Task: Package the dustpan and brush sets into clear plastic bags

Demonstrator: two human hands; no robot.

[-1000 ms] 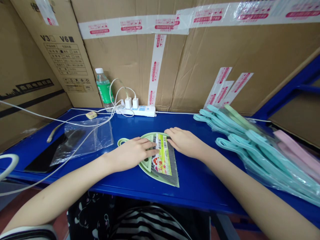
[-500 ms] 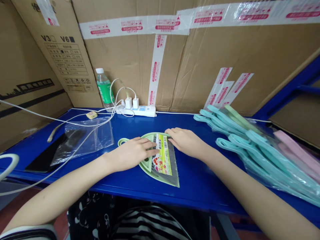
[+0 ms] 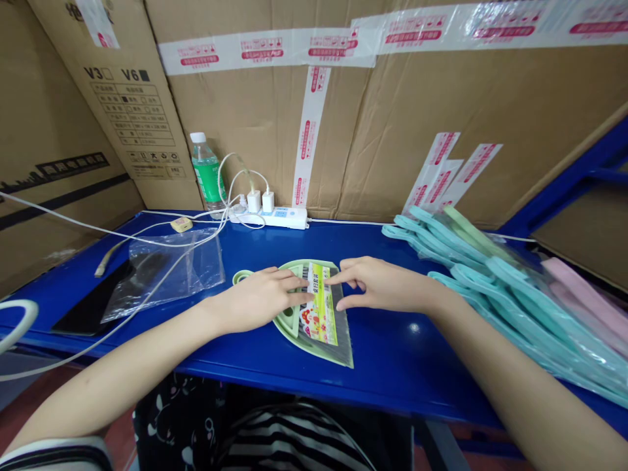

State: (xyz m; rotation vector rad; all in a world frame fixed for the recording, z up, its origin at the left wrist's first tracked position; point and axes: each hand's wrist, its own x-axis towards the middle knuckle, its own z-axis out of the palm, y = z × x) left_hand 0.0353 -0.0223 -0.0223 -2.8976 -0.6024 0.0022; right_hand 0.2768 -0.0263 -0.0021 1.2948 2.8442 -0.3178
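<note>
A light green dustpan (image 3: pixel 289 332) with a small brush nested in it lies flat on the blue table, its round loop handle to the left. Across its grey bristles sits a yellow and white printed card (image 3: pixel 321 304). My left hand (image 3: pixel 260 297) rests on the dustpan's left part, fingers stretched flat toward the card and gripping nothing. At the card's upper right edge is the index fingertip of my right hand (image 3: pixel 375 284). That hand's thumb points apart over the bristles, the other fingers are curled, and nothing shows in it.
On the right lie several turquoise long-handled items (image 3: pixel 510 307) in clear plastic, with pink ones beside them. A clear bag (image 3: pixel 196 261) partly covers a black flat object (image 3: pixel 88 307) at left. Behind stand a bottle (image 3: pixel 209 173), a power strip (image 3: pixel 287 218) with cables, and cardboard.
My right hand has shifted off the dustpan's upper edge, toward the right and nearer to me, its index finger now stretched to the card. My left hand stays in place.
</note>
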